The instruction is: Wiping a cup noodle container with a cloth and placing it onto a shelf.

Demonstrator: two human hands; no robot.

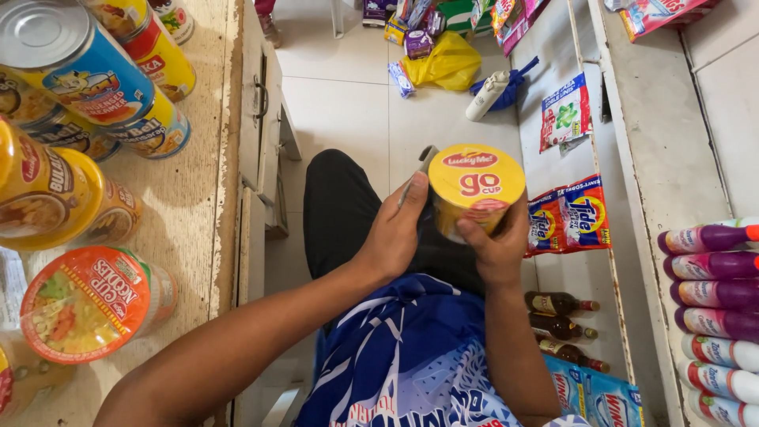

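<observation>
A yellow instant noodle cup [476, 186] with a red-and-yellow lid is held between both hands in front of my lap. My left hand [395, 233] grips its left side, thumb up by the lid rim, and a thin grey tool handle [419, 170] pokes out above that hand. My right hand [494, 245] cups the underside and right side of the cup. Below are my black trousers [340, 205] and a blue patterned shirt [403, 356].
A wooden counter [198, 190] on the left carries several tins [75, 67] and an orange-lidded noodle cup [83, 304]. White shelves [624, 198] on the right hold detergent sachets [569, 217], small brown bottles [557, 304] and purple-and-white tubes [711, 300]. Bags and packets lie on the tiled floor [348, 95].
</observation>
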